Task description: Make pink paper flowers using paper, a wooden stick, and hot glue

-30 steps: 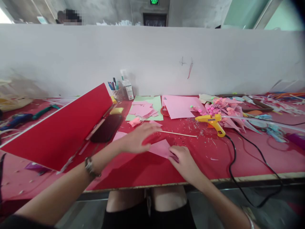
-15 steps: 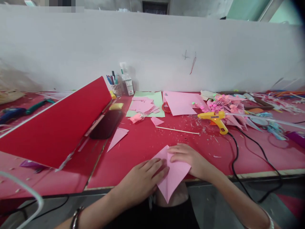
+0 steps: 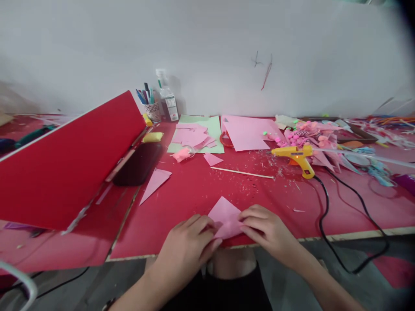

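Observation:
A piece of pink paper [image 3: 227, 214] lies at the table's front edge, its pointed top facing away from me and its near part folded. My left hand [image 3: 191, 242] grips the paper's left side, thumb along the near edge and fingers curled. On the right side, my right hand [image 3: 264, 226] pinches the paper between thumb and fingers. Both hands' fingertips touch the paper. Beyond them lie a thin wooden stick [image 3: 241, 172] and a small pink paper triangle [image 3: 213, 159]. A larger folded pink triangle [image 3: 154, 185] rests to the left.
A yellow glue gun [image 3: 296, 159] with a black cord lies at right, before a pile of pink decorations [image 3: 314, 138]. Pink scraps [image 3: 193, 136] sit on a green sheet [image 3: 181, 125]. At left stand a red board [image 3: 81, 160], a dark phone [image 3: 138, 164] and a pen cup [image 3: 152, 111].
The paper's near point no longer hangs past the table edge; it has been folded up. Both hands have shifted to grip the paper's sides. My view has tilted down slightly.

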Action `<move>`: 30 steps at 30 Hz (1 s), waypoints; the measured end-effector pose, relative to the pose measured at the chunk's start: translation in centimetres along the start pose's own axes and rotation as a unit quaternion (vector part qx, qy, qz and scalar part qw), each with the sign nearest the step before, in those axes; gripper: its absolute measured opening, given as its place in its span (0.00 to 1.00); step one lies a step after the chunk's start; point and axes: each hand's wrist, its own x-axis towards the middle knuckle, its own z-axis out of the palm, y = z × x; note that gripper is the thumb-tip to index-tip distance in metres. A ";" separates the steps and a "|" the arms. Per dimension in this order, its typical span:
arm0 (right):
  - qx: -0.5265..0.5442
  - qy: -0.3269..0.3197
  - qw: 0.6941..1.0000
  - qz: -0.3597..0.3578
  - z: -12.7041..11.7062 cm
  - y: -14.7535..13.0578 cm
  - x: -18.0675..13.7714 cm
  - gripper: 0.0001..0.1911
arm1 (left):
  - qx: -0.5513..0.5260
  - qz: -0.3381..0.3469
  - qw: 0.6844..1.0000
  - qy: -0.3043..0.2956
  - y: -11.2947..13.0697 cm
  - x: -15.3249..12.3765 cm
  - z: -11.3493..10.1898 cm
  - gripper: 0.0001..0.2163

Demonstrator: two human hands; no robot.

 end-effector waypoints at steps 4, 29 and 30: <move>0.014 0.025 0.997 0.067 0.2 -0.2 0.7 0.11 | -0.009 -0.065 0.997 0.040 -0.4 0.1 0.6 0.07; -0.157 -0.008 0.975 0.160 0.7 -0.1 2.2 0.10 | 0.058 -0.158 0.982 0.088 -0.6 0.8 1.2 0.13; -0.162 -0.007 0.973 0.162 0.8 -0.1 2.2 0.10 | 0.059 -0.159 0.982 0.087 -0.6 0.8 1.2 0.13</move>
